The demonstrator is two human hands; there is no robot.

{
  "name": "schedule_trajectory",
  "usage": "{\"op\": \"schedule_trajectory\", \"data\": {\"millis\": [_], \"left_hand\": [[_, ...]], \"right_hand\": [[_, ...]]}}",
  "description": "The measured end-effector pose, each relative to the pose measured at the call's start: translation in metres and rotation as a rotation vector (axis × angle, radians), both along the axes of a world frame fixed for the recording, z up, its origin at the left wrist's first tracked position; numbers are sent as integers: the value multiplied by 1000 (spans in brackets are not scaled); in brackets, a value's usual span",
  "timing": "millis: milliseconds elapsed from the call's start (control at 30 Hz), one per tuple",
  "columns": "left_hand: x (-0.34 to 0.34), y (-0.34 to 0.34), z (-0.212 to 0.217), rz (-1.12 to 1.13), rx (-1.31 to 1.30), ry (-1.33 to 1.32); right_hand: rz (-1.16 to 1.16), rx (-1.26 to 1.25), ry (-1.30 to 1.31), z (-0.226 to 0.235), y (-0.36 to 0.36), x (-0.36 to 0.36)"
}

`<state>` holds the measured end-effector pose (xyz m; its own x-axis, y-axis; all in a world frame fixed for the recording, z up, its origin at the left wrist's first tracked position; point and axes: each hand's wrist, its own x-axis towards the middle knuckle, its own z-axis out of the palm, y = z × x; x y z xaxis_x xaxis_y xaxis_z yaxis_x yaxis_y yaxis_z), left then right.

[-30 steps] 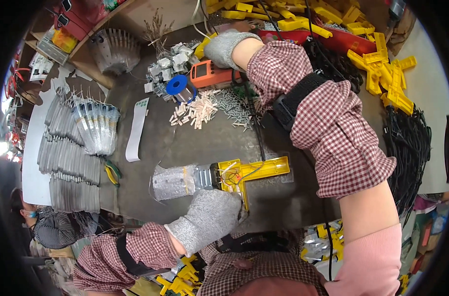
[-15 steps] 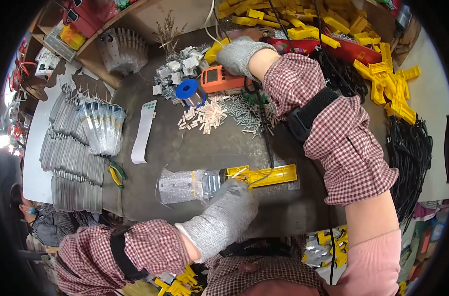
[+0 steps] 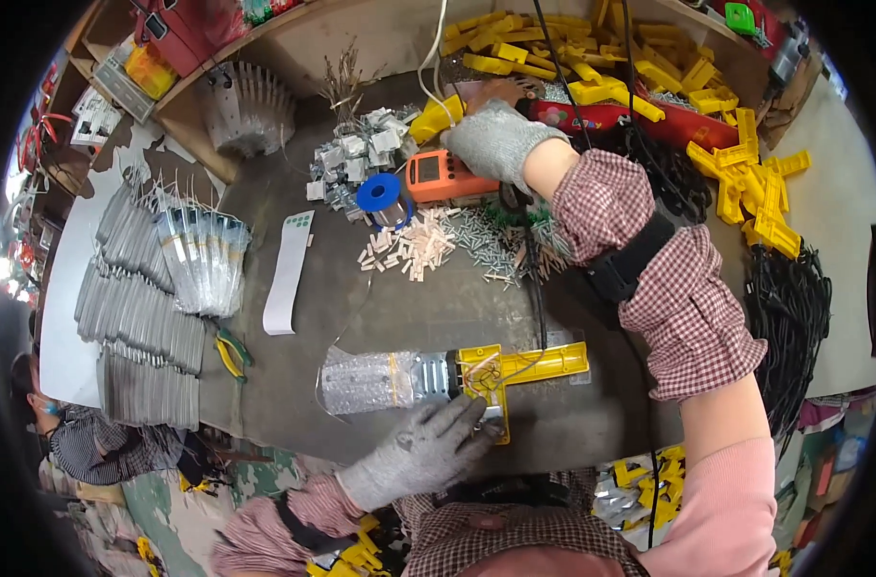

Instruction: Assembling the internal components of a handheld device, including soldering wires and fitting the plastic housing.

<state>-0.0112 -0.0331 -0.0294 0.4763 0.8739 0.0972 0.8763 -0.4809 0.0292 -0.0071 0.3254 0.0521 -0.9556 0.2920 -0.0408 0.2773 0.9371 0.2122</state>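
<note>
A yellow plastic handle housing [image 3: 548,361] lies open on the dark worktable, with thin wires inside it. At its left end a metal part [image 3: 434,375] joins a tube wrapped in bubble wrap [image 3: 366,382]. My left hand [image 3: 428,450], in a grey glove, has its fingers stretched out. Its fingertips are over the near left part of the housing. My gloved right hand [image 3: 500,144] is at the back, by an orange device with a small display [image 3: 449,179] and a yellow object [image 3: 436,120]. Its fingers are hidden, so any hold cannot be made out.
Behind the housing are a blue solder spool [image 3: 382,200], pale small pieces [image 3: 414,246], screws [image 3: 491,245] and metal parts [image 3: 361,154]. Grey flat parts [image 3: 135,308] and yellow-handled pliers [image 3: 231,354] lie left. Yellow housings [image 3: 746,183] and black cables [image 3: 789,317] are right.
My left hand has drawn back from the housing toward me and slightly left, its fingers now spread. My right hand stays at the orange device. The whole view has shifted slightly.
</note>
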Motion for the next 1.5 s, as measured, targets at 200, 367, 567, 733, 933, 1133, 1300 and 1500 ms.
{"op": "schedule_trajectory", "data": {"millis": [200,367,567,733,933,1133,1300,1500], "left_hand": [[21,-22,-23,15,51,-101],[14,-10,-17,-141,63,-78],[22,6,-15,-221,-196,-21],[21,-2,-25,-207,19,-91],[-31,73,57,359,-305,-790],[-41,118,24,532,53,-974],[-1,-10,-31,-128,172,-22],[-52,18,27,332,-135,-349]], "right_hand": [[59,62,144,-8,-8,0],[33,93,119,-11,-10,1],[43,107,168,-17,-15,2],[-47,60,129,-11,-32,2],[62,-11,168,-15,0,-1],[-46,-54,-32,2,-11,-1],[-38,-100,-9,9,-13,1],[-98,-122,-100,-10,-2,-10]]}}
